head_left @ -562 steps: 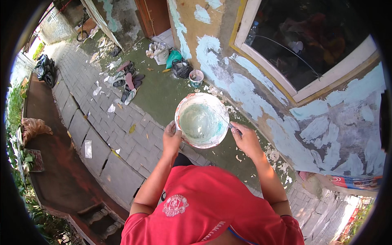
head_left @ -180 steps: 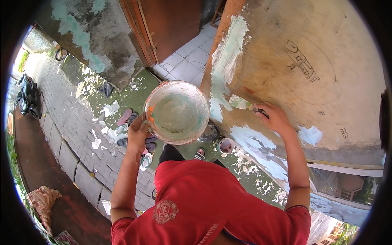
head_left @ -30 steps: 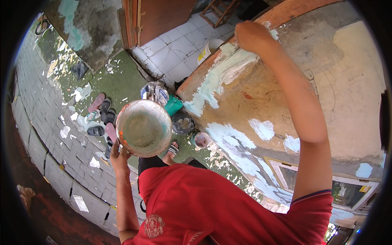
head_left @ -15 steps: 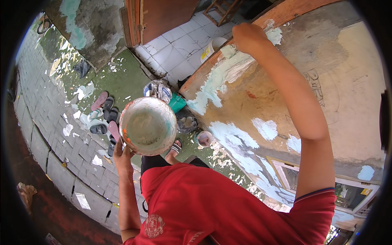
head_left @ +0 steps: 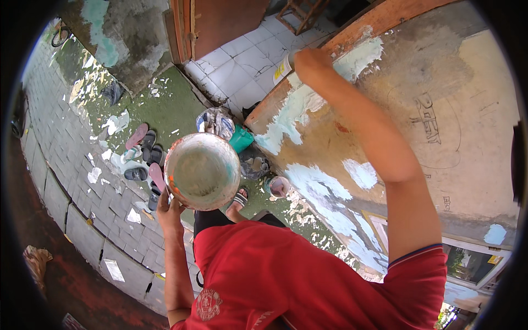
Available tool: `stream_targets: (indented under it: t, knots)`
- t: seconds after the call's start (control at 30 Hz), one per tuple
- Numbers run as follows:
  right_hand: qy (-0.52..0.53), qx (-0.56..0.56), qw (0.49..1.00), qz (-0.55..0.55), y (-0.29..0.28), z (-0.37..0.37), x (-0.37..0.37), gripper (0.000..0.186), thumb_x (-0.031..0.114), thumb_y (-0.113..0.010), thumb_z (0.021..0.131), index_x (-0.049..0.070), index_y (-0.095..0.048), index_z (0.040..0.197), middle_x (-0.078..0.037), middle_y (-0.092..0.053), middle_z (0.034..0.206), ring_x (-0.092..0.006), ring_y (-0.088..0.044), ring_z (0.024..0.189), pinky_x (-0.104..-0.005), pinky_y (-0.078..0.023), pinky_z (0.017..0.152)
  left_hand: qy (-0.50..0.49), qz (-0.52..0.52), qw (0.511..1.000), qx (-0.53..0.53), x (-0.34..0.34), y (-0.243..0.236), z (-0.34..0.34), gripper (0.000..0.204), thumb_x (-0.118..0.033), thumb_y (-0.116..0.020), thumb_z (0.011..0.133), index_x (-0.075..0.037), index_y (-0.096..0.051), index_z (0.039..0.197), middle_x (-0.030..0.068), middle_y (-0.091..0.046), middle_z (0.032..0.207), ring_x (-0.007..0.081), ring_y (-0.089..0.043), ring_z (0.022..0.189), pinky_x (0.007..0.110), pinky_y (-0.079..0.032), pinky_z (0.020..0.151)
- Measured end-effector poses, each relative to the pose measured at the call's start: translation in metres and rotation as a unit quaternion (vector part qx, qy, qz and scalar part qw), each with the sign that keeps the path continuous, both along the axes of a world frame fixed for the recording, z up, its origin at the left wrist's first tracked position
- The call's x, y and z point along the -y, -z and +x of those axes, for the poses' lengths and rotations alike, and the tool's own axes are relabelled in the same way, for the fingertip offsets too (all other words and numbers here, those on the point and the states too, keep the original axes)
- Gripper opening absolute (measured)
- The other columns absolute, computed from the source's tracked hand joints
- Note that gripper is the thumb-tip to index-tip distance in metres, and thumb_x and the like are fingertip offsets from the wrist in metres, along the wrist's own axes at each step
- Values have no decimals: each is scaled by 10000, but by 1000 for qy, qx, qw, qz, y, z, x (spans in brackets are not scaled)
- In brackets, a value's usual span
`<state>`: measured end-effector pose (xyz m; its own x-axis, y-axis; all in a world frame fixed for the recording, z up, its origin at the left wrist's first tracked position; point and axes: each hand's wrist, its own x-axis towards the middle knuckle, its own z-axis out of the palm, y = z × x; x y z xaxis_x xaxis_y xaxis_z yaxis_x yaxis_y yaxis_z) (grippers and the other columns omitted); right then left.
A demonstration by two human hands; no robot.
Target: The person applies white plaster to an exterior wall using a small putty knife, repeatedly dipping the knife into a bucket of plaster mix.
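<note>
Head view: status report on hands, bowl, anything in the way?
Left hand holding bowl at its edge. Right hand over pale patch on wall, grip hidden. Slippers, small bucket on floor below.

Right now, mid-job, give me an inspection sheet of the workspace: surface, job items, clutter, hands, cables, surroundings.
Surface: brown wall with pale green patches and pale blue patches.
Job's things: stained bowl with pale residue inside.
Clutter: footwear and pale flakes on the ground; teal bag, dark bag and small bucket near the wall's foot.
Left hand: holds the bowl at its edge.
Right hand: raised at the wall's edge; grip unclear.
Cables: nothing seen.
Surroundings: white-tiled floor, brown door, grey paving, window.
</note>
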<state>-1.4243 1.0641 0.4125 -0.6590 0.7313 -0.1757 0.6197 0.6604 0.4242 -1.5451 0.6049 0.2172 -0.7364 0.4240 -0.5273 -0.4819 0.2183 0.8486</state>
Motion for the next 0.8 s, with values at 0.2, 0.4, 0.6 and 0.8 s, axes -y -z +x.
stream_targets:
  t: [0.2,0.4,0.6,0.8]
  knots:
    - [21,46,998,-33,-29,-4,-5,243,101,-546,909,57,-760,1013,-160,-733,1074,-308,-699,1057,-417,-565,848,11,8,1000,12,7,2,-4,523,25,-502,884,48,-494,1406,153,-554,1379,211,-679,1004,319,-617,740]
    - [-11,12,1000,8,21,-1,-4,233,118,-558,905,76,-763,1007,-149,-737,1059,-308,-701,1049,-409,-565,853,2,-15,1000,2,6,5,0,535,12,-505,876,45,-492,1410,151,-558,1373,213,-679,999,326,-615,753]
    - [22,16,1000,-6,35,3,-12,234,129,-563,908,79,-760,1024,-138,-738,1060,-303,-703,1044,-410,-570,853,5,1,1000,7,3,6,1,534,12,-493,878,40,-495,1411,145,-558,1374,210,-677,1010,328,-615,756]
    - [22,0,999,-38,33,8,-20,240,127,-555,911,76,-759,1027,-134,-738,1069,-294,-707,1037,-395,-575,832,7,-13,1000,16,4,4,-1,553,26,-490,868,41,-487,1421,146,-551,1390,205,-679,1007,330,-616,753]
